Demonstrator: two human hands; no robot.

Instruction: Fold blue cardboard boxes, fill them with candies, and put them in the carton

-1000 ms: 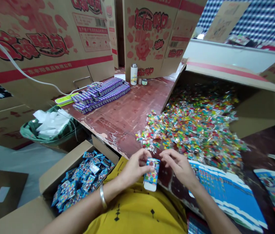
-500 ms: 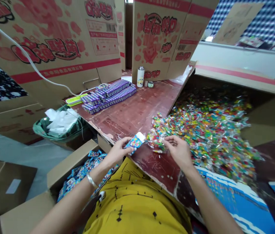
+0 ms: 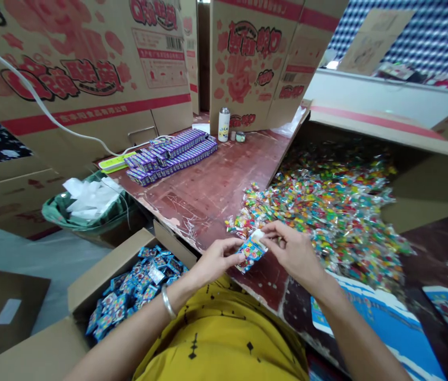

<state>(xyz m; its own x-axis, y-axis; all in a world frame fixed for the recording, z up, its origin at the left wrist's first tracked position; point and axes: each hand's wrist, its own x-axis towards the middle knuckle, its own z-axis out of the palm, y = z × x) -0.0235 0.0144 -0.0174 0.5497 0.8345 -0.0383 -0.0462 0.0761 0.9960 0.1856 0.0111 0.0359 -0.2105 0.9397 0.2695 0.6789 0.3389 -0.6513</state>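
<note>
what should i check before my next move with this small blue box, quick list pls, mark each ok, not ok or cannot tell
1. Left hand has hold of the small blue box: ok
2. Right hand at the end with the white flap: ok
3. Flap fully closed: cannot tell, fingers partly cover it
4. Candy inside: cannot tell
5. Wrapped candies close to the right hand: ok
6. Carton of blue packs open at the top: ok

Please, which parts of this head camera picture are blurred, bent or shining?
Head view: wide-angle stretching at the edges; soft blur on the blue printed flat cartons; bright glints on the clear-wrapped colourful candies; deep shade inside the open brown cardboard box.
</note>
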